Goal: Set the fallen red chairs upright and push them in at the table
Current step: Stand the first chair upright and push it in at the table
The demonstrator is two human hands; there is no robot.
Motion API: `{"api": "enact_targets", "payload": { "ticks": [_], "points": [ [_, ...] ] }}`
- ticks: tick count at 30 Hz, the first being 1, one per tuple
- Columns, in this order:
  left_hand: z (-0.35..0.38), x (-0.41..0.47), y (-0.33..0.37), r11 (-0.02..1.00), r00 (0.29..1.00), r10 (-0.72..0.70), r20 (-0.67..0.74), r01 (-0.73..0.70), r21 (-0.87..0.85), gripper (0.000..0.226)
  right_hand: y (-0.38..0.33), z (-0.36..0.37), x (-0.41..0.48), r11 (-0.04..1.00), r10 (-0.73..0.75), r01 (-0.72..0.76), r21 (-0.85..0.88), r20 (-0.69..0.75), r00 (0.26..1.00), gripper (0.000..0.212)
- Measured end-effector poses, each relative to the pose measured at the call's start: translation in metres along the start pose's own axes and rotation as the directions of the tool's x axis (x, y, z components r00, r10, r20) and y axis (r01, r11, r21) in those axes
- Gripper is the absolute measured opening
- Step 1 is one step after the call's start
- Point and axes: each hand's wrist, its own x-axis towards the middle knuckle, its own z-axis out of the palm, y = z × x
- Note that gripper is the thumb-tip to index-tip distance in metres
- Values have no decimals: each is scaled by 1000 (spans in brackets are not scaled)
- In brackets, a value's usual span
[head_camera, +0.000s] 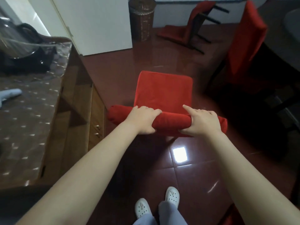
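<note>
A red chair [164, 90] stands upright on the floor right in front of me, its seat facing away. My left hand [142, 120] and my right hand [203, 122] both grip the padded top of its backrest, a little apart. A second red chair [191, 26] lies tipped over on the floor at the back, dark legs pointing right. A third red chair [245, 38] stands at the right against the dark table [289, 51], whose top is mostly out of frame.
A wooden sideboard [76, 101] with a patterned top runs along the left, carrying a black bag [27, 60] and a pale object [9, 95]. A wicker basket [142, 18] stands by the white door at the back. Glossy dark red tiles cover the floor.
</note>
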Motion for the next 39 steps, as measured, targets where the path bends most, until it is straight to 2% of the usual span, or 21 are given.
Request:
{"api": "enact_targets", "payload": {
  "ticks": [5,13,25,35,39],
  "points": [
    [-11,20,-7,998,998,-37,41,39,-45,84,5,-6,22,1000,-28,27,-16,-34,999,100],
    [-35,60,-19,997,995,-74,68,75,-19,85,19,-19,68,999,-53,52,-4,-42,998,100],
    [-68,123,-41,991,993,-117,21,118,-59,76,41,-37,141,995,-99,99,14,-19,995,77],
    [-77,154,-53,985,987,-161,15,162,-57,74,50,-43,176,991,-131,131,37,-23,991,67],
    [-73,154,-53,983,983,-177,-36,175,-51,75,52,-40,177,989,-144,146,26,-57,988,66]
  ]
}}
